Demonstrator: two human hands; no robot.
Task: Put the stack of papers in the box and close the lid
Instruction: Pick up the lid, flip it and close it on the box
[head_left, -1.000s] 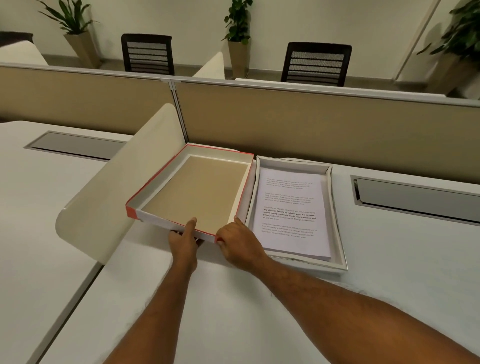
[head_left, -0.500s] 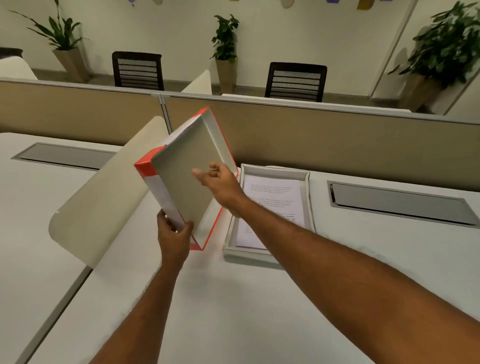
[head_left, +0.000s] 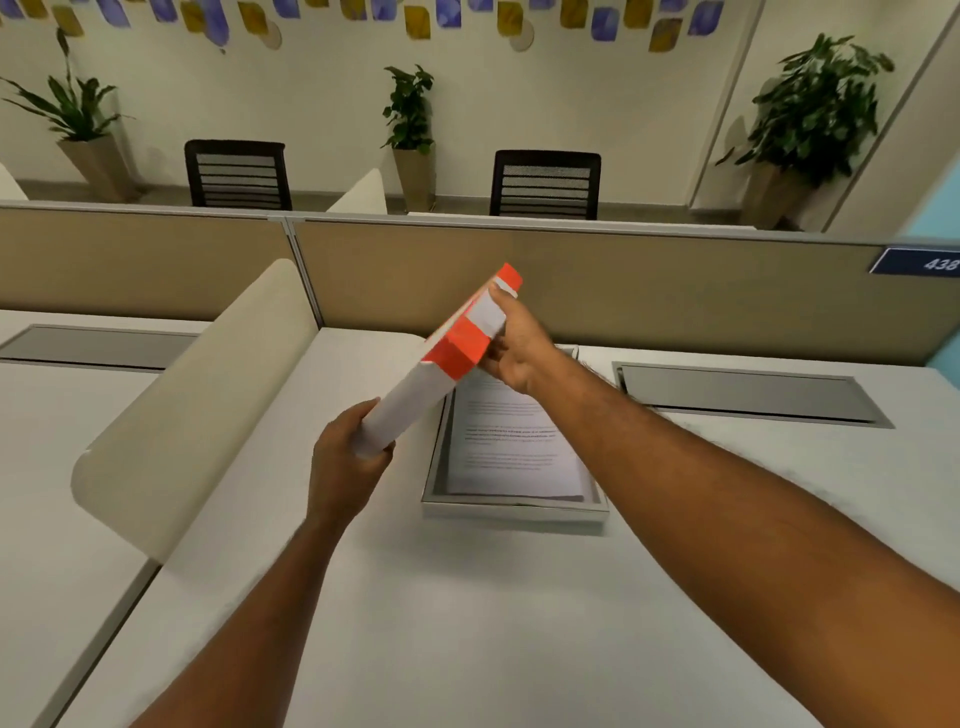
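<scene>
The person holds the lid (head_left: 451, 358) in the air, near the middle of the frame. It is white with orange-red parts, and it is tipped up on its side, so only its thin edge shows. The left hand (head_left: 347, 457) is wrapped around the low end of the lid. The right hand (head_left: 519, 345) grips the high end, with the thumb on top.

The box (head_left: 514, 506) sits on the white desk (head_left: 467, 623), just right of the middle of the frame. The stack of papers (head_left: 514, 447) already lies flat inside it. So the job left is to close the box.

To do this well, the person should turn the lid so its open side faces down. Then the lid should be moved right over the box, with the corners lined up. It should go down flat and slow, both hands pushing the same. If it goes down tilted, one edge could catch on the box wall or bend the top paper.

There is dark print on the top paper, but it is too small to read. A blue sign (head_left: 919, 261) at the right edge of the frame says "438". No brand name can be seen on the lid.
</scene>
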